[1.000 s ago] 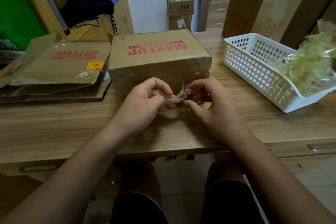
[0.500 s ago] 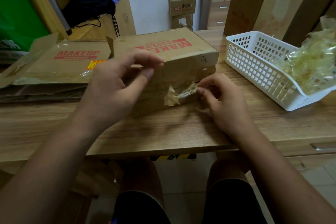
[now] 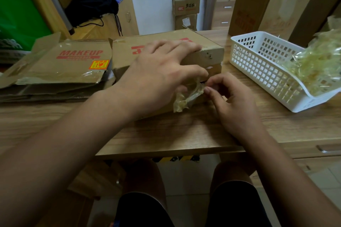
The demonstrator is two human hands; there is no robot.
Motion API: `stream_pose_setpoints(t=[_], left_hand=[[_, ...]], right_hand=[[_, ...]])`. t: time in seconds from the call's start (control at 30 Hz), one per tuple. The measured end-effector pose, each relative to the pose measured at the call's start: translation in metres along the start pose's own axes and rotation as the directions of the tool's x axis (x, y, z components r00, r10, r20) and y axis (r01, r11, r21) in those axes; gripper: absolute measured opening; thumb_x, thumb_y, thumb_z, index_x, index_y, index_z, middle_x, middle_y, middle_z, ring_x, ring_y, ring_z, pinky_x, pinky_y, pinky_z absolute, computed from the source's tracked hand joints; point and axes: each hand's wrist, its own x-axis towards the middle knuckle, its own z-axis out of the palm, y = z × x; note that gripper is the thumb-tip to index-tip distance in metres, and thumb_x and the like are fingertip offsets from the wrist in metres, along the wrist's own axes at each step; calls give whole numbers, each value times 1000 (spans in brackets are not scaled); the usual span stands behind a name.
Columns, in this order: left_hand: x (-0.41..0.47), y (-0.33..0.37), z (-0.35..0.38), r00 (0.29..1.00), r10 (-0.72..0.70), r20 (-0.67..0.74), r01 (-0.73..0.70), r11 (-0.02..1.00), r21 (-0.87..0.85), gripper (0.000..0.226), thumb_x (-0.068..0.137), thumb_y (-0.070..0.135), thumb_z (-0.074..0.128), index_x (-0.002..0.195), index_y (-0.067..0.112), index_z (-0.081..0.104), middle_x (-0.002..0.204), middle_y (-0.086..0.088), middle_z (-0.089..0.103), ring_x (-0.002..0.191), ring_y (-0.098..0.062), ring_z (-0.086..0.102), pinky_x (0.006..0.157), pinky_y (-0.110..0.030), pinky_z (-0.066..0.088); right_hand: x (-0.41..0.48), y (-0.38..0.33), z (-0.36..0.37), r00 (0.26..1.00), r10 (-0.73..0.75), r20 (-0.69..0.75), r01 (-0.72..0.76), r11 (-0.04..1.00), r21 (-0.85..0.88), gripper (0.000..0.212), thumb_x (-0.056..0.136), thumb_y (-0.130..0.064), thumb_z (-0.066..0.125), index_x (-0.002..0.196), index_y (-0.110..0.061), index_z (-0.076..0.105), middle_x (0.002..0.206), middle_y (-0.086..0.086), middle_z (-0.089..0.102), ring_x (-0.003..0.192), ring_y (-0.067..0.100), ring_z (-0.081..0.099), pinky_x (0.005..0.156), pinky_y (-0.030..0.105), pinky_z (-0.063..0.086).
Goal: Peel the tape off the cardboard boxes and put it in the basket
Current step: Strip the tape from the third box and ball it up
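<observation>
At frame centre I brace the cardboard box (image 3: 208,55) with the left hand (image 3: 162,68), fingers spread on its lid. The right hand (image 3: 234,101) pinches a half-peeled tape strip (image 3: 186,97) on the box front. The basket (image 3: 258,64) at right holds crumpled tape (image 3: 313,68) (much done, I judge); this strip is not yet in.

On the desk (image 3: 166,134) the box (image 3: 206,55) sits centre, flattened boxes (image 3: 60,68) to its left, basket (image 3: 262,68) to its right holding tape (image 3: 313,66).
</observation>
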Motion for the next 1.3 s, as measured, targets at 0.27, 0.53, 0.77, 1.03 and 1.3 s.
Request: stream_pose_setpoints(t=[0.27,0.53,0.77,1.03,1.3], left_hand=[[8,5,0,990,-21,-142,17,999,-28,10,89,36,70,93,27,73,141,-5,57,118,-31,60,78,-43,46],[2,-2,0,996,27,-82,-36,994,-106,14,85,31,58,94,28,69,150,-2,46,129,-29,52,64,-36,40],[-1,-9,3,998,40,-39,-47,976,-211,9,84,36,70,88,29,67,150,4,39,131,-20,44,71,-33,35],[-8,-13,9,999,43,-28,-48,978,-203,12,85,49,60,88,38,59,149,7,35,136,-18,38,73,-34,38],[-5,-8,12,998,47,-44,-54,981,-184,20,81,55,64,84,35,61,146,3,43,132,-19,39,68,-38,45]], right_hand=[[-4,0,1,999,-28,-22,29,998,53,8,96,-11,67,101,-17,66,92,-2,66,85,18,65,75,42,54],[-10,1,2,998,-8,-56,11,999,52,14,98,-10,64,97,-23,60,83,-4,65,78,16,64,67,36,52],[-9,1,2,998,44,-36,-40,994,102,30,98,-12,64,90,-40,55,79,-6,65,74,13,66,63,39,52],[-12,2,0,991,-45,122,32,993,110,34,93,-6,70,123,-22,65,99,0,63,88,17,64,76,36,56],[-3,5,-6,988,-22,155,27,999,-32,12,88,-13,77,98,-11,71,89,1,70,83,18,66,73,42,54]])
